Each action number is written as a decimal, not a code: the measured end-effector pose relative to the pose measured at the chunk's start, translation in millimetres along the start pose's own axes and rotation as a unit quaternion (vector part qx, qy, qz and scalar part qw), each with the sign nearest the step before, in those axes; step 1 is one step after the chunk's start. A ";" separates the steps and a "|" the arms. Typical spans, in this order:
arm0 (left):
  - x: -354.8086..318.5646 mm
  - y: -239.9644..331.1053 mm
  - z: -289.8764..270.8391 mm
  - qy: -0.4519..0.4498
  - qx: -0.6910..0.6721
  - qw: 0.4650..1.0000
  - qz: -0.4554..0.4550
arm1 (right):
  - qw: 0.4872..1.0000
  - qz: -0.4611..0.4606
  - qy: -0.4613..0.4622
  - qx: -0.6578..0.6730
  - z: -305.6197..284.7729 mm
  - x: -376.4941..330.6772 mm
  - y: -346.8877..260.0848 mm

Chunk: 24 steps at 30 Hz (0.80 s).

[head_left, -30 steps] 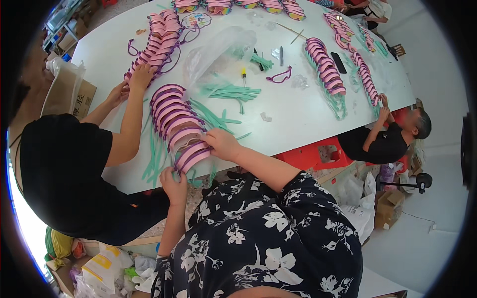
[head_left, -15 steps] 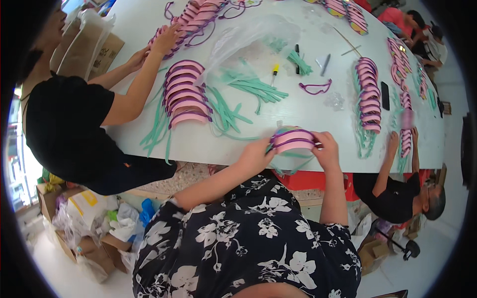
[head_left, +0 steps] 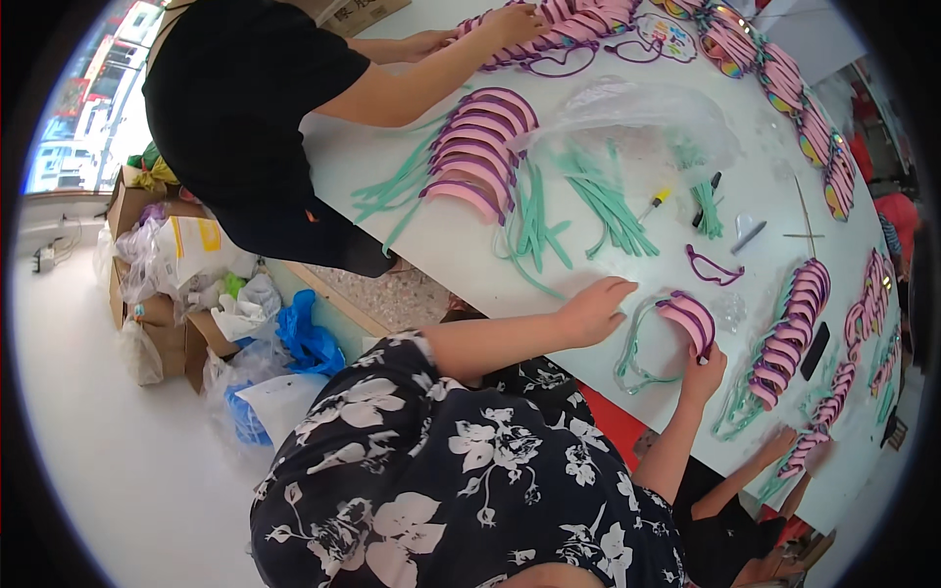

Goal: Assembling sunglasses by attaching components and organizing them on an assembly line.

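Some pink banding (head_left: 689, 318): pinches its end in right hand (head_left: 703, 372), seemingly for steadiness, with left hand (head_left: 591, 312) spread, empty, near strap (head_left: 627, 370).

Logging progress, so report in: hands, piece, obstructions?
Left hand open, empty. Right hand pinching pink-and-purple piece, teal strap looping leftward. No obstruction seen; purple frame lies just beyond.

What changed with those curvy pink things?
One pink-and-purple curved piece came off the row of matching pieces and moved right. The left hand let go of it; the right hand holds one end. The rest of the row stayed put.
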State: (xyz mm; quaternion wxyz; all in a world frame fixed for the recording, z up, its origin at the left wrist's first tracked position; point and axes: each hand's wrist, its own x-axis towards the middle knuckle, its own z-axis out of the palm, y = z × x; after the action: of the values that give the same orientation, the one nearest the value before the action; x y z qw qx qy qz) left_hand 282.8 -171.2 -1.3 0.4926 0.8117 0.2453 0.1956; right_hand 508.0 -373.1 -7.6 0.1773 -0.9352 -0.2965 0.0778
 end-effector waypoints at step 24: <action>-187.1 -146.3 -270.4 0.177 0.093 0.958 -0.206 | 0.969 -0.172 -0.092 0.150 113.3 -66.4 -309.1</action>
State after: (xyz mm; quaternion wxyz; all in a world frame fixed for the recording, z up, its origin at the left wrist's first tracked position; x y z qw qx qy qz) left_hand -48.7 -33.8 -28.1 0.3935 0.7384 0.5072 0.2067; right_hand 262.9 -144.1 7.0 0.2981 -0.8215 -0.4533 0.1756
